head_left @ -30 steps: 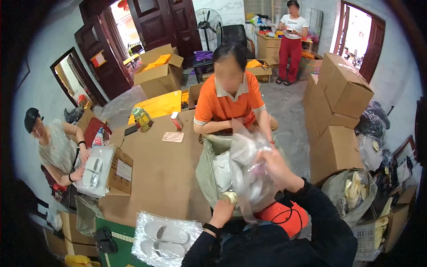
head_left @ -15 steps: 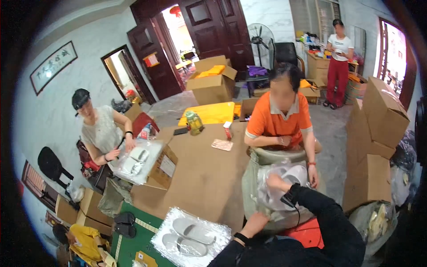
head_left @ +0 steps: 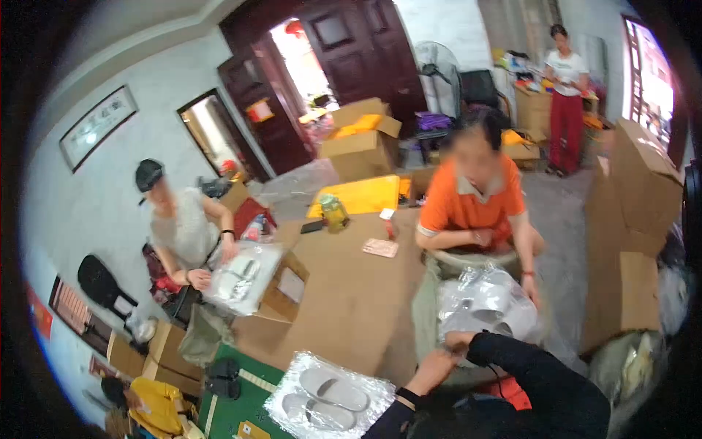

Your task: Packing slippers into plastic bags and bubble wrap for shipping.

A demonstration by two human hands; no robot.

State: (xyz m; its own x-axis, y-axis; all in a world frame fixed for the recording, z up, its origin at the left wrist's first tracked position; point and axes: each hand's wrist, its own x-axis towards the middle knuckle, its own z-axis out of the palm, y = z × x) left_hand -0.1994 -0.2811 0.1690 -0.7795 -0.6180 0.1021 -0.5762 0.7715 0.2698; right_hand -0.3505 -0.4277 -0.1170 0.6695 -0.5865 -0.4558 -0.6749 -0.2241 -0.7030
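A pair of pale slippers (head_left: 488, 298) lies in a clear plastic bag (head_left: 455, 316) on top of the large green-grey woven sack (head_left: 425, 296) before me. My right hand (head_left: 462, 341) is closed at the bag's near edge, fingers bent inward. Close against it, my left hand (head_left: 433, 370) is also closed at that edge; its fingertips are partly hidden. To my left, another pair of grey slippers (head_left: 333, 388) lies in clear wrap on the green table (head_left: 238, 406).
Across the sack sits a person in orange (head_left: 475, 194), one hand beside the bag. Another person (head_left: 186, 227) handles bagged slippers on a carton (head_left: 281, 291) at left. A brown board-topped table (head_left: 344, 293) lies between. Tall cartons (head_left: 621, 241) stand at right.
My right hand has drawn back from over the slippers to the bag's near edge. My left hand has come up beside it. The person at left has moved a hand on their bag.
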